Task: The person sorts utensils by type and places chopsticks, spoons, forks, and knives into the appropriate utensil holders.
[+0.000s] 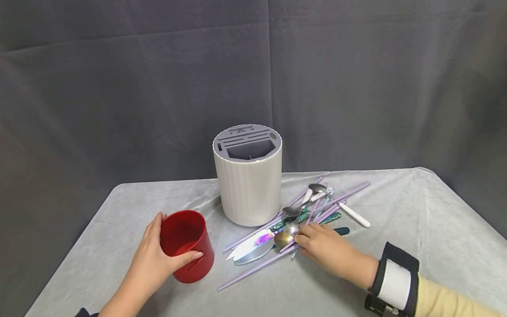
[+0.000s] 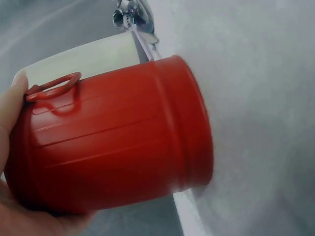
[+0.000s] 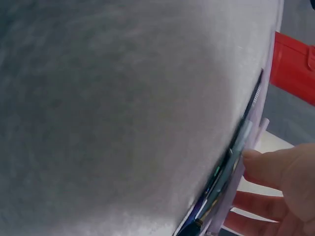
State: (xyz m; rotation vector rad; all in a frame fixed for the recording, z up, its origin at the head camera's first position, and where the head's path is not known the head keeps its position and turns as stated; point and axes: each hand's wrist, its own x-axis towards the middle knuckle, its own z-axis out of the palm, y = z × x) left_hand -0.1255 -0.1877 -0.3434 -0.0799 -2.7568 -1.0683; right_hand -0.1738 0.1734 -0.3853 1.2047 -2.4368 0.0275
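Observation:
My left hand point(image 1: 151, 259) grips a red metal cup point(image 1: 194, 259), thumb at the near side and fingers round the far left. In the left wrist view the cup stands on the cloth, a small loop handle point(image 2: 54, 88) on its side. My right hand point(image 1: 330, 247) is at the near edge of a cutlery pile, its fingertips among a gold spoon point(image 1: 282, 239), a silver spoon point(image 1: 292, 228) and purple chopsticks point(image 1: 259, 267). From the right wrist, thumb point(image 3: 268, 167) and fingers point(image 3: 258, 206) show apart, right at the chopsticks. Two knives point(image 1: 253, 255) lie left of the spoons.
A white ribbed utensil holder point(image 1: 249, 189) with a grey slotted top stands behind the pile. Dark spoons point(image 1: 291, 211), green glittery handles point(image 1: 332, 218) and a white-handled piece point(image 1: 355, 215) lie tangled to its right. Pale cloth point(image 1: 119, 220) covers the table; a grey curtain hangs behind.

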